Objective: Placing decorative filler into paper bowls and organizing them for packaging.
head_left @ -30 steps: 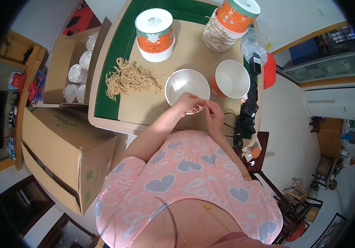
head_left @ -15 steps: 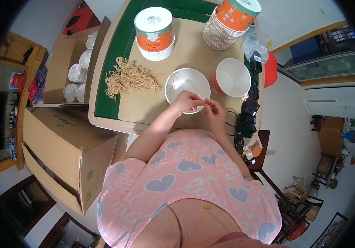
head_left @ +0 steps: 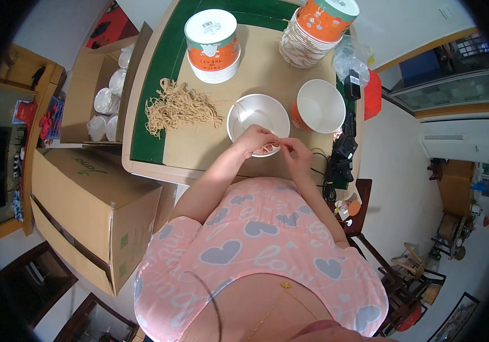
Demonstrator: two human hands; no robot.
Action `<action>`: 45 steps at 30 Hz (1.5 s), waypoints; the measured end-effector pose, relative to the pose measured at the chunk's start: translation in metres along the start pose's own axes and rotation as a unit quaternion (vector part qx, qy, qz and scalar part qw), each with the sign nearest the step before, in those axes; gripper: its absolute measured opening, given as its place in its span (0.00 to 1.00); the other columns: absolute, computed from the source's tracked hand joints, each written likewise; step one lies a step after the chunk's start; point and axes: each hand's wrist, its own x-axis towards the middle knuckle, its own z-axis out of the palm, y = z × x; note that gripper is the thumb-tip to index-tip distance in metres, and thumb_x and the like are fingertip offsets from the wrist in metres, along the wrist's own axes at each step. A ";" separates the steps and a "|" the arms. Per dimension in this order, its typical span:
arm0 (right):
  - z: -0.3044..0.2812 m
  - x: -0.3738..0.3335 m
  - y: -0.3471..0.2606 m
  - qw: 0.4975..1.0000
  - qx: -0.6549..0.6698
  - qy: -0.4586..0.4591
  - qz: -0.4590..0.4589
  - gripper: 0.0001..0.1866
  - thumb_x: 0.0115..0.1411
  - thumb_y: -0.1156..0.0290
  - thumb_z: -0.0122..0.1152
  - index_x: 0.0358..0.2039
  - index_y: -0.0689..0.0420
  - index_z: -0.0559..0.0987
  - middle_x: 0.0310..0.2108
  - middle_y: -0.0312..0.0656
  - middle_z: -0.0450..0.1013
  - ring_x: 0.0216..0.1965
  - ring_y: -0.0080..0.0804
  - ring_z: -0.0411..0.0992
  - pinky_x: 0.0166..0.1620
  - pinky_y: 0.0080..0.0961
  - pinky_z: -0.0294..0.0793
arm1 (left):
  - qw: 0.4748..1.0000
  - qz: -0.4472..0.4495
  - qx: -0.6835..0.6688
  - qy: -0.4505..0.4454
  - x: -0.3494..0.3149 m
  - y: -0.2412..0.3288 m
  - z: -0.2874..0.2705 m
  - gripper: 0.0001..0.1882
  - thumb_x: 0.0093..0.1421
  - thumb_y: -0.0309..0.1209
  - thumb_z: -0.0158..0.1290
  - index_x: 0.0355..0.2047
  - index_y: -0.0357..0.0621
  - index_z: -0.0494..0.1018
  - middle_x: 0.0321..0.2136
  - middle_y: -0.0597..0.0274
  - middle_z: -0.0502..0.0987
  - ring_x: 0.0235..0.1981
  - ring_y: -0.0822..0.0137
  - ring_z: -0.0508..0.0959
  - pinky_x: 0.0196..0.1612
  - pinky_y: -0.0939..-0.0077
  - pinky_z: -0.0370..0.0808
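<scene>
Over the near rim of a white paper bucket (head_left: 266,111), my two hands meet with their fingertips pinched together. My left hand (head_left: 256,141) is closed, and a thin pale strand of twine (head_left: 267,149) shows by its fingers. Beside it, my right hand (head_left: 297,158) pinches at the same strand; its exact tip is too small to make out. A light strand also runs along the inner left wall of the bucket. To the left lies a loose heap of tan twine (head_left: 179,108).
Another open bucket (head_left: 321,107) stands to the right. Behind are upside-down stacks of orange buckets (head_left: 212,48), the right one (head_left: 313,40) with twine about it. Black adapters and cables (head_left: 344,148) line the right edge. Cardboard boxes (head_left: 93,194) stand on the left.
My fingers have shifted slightly at the strand, and more of it shows below my left fingers. The buckets and the twine heap stay in place.
</scene>
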 end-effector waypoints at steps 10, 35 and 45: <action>0.001 0.002 0.003 0.996 -0.038 0.006 -0.077 0.04 0.53 0.81 0.57 0.31 0.60 0.76 0.31 0.40 0.74 0.30 0.25 0.72 0.30 0.18 0.70 | 1.000 0.005 0.000 0.009 0.004 -0.003 0.003 0.08 0.53 0.27 0.55 0.29 0.31 0.75 0.21 0.61 0.75 0.19 0.77 0.73 0.18 0.85 0.72; 0.006 0.005 0.005 0.996 0.009 -0.013 0.086 0.04 0.54 0.77 0.59 0.31 0.61 0.76 0.24 0.35 0.73 0.23 0.17 0.68 0.27 0.16 0.67 | 0.987 0.082 0.134 0.044 -0.002 0.000 0.004 0.08 0.53 0.26 0.55 0.29 0.30 0.77 0.23 0.58 0.76 0.21 0.73 0.74 0.20 0.81 0.74; 0.005 0.008 -0.004 0.994 -0.001 -0.037 0.099 0.08 0.52 0.75 0.61 0.33 0.58 0.74 0.25 0.39 0.73 0.22 0.24 0.71 0.26 0.22 0.71 | 0.985 0.101 0.121 0.070 -0.004 0.006 0.001 0.08 0.53 0.25 0.53 0.29 0.30 0.76 0.24 0.57 0.77 0.22 0.73 0.76 0.19 0.82 0.73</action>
